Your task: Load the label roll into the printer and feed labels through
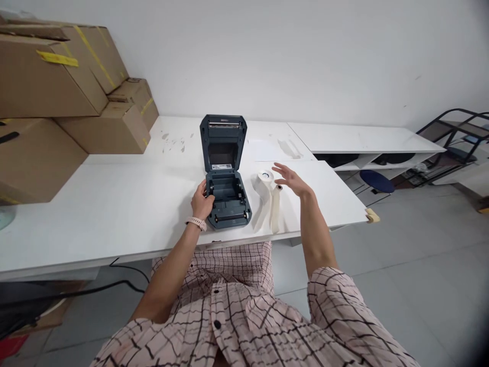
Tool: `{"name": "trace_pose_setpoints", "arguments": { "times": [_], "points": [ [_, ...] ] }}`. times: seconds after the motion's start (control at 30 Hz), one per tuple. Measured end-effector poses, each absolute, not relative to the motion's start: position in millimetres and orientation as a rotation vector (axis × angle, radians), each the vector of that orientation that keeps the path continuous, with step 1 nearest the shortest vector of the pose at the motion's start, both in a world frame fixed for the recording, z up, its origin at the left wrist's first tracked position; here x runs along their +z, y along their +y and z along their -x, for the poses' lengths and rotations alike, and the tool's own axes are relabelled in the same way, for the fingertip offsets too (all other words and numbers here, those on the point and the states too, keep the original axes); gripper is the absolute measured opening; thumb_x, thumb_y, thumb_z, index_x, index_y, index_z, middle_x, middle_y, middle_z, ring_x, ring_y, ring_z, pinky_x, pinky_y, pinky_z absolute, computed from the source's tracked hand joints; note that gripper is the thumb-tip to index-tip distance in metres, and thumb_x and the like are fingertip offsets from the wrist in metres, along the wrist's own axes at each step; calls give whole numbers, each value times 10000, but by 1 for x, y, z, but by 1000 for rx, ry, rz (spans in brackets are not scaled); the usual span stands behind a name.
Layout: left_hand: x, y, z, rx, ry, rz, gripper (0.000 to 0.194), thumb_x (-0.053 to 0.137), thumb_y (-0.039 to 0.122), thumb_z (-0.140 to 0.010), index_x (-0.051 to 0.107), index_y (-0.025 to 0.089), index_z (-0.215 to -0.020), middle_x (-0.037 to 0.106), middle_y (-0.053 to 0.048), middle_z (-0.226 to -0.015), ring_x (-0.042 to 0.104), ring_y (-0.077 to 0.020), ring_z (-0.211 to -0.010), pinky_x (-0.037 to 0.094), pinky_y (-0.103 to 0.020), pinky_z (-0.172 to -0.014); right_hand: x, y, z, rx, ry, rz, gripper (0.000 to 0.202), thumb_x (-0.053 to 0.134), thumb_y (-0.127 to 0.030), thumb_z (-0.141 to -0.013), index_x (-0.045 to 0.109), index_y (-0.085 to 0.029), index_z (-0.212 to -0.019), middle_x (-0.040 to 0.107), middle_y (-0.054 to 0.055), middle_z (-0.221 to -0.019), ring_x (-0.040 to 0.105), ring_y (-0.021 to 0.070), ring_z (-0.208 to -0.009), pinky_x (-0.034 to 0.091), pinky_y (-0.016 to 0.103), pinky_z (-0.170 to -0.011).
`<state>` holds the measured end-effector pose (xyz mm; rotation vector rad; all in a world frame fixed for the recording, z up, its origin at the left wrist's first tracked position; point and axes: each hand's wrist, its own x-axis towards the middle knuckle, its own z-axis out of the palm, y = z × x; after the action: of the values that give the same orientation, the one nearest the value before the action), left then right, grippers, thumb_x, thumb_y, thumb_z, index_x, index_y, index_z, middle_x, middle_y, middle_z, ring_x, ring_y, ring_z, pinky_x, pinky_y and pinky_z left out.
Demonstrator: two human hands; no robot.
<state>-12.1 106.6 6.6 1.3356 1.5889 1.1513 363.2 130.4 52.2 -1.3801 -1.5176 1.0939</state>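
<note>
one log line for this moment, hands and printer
left hand: on printer left side | lid: open | right hand: open above paper roll | table: white

The printer [225,176] looks like matt dark plastic. The roll [264,183] beside it is smooth white paper. The table [114,204] is a smooth, faintly glossy white. The boxes [57,102] are rough brown cardboard, probably taped.

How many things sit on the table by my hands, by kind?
Printer, lid open, left hand on it: 1
Paper rolls, right hand open above them: 2
Total: 3
</note>
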Motion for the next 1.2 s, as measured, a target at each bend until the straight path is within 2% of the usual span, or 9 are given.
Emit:
{"name": "trace_pose_setpoints", "arguments": {
  "times": [0.1,0.2,0.3,0.4,0.47,0.63,0.8,0.9,1.2],
  "points": [
    [6,107,11,1146,1589,-1328,799,633,116,-715,523,256,-1494,680,-65,-1405,683,-261,-1215,504,-409,-1085,40,114,-383,1141,-1412,1337,749,734,-229,-647,604,-278,-1383,592,126,-1509,494,291,-1445,321,531,-1223],
    [5,107,11,1158,1583,-1327,795,631,112,-711,531,253,-1487,686,-67,-1396,675,-257,-1229,497,-402,-1094,16,101,-375,1220,-1324,1383,668,804,-277,-577,682,-226,-1232,698,145,-1363,636,321,-1255,433,542,-1130],
    [5,107,11,1160,1583,-1318,802,636,114,-711,526,259,-1491,676,-65,-1411,660,-265,-1257,490,-412,-1103,5,92,-354,1247,-1277,1395,645,843,-457,-567,693,-199,-1139,770,131,-1162,704,320,-1071,525,523,-1006],
    [10,104,10,1147,1584,-1301,807,639,107,-712,523,250,-1497,674,-67,-1413,660,-277,-1259,478,-431,-1120,24,85,-335,1166,-1286,1263,749,772,-679,-633,654,-233,-1223,761,113,-1135,704,317,-1079,533,489,-990],
    [14,102,9,1151,1591,-1297,792,640,96,-711,544,243,-1483,685,-68,-1395,670,-285,-1240,471,-443,-1131,52,83,-319,1122,-1416,1122,782,743,-729,-683,628,-248,-1289,754,110,-1135,700,318,-1092,532,476,-983],
    [12,103,8,1184,1559,-1282,781,632,93,-711,553,251,-1472,691,-54,-1383,654,-283,-1261,481,-423,-1125,105,102,-243,948,-2162,1004,511,656,-473,-917,614,-225,-1362,703,109,-1324,662,303,-1181,500,457,-1022],
    [0,108,9,1218,1468,-1248,811,618,85,-702,518,223,-1495,650,-85,-1439,632,-268,-1295,482,-401,-1114,87,127,-170,392,-2710,1336,420,584,-139,-921,621,-111,-1339,726,190,-1281,668,356,-1183,407,527,-1084],
    [-2,109,9,1228,1468,-1230,808,633,81,-692,537,223,-1481,657,-97,-1426,642,-277,-1273,477,-412,-1115,72,122,-162,337,-2725,1305,402,576,-127,-942,636,-144,-1339,721,152,-1320,650,344,-1230,363,543,-1133],
    [5,102,2,1330,1230,-1053,796,645,98,-705,492,181,-1481,578,-124,-1490,581,-260,-1316,475,-371,-1099,40,41,-171,281,-2277,1205,298,492,-216,-1043,725,-159,-1221,742,134,-1279,673,287,-1169,545,456,-1020]
  ]
}}
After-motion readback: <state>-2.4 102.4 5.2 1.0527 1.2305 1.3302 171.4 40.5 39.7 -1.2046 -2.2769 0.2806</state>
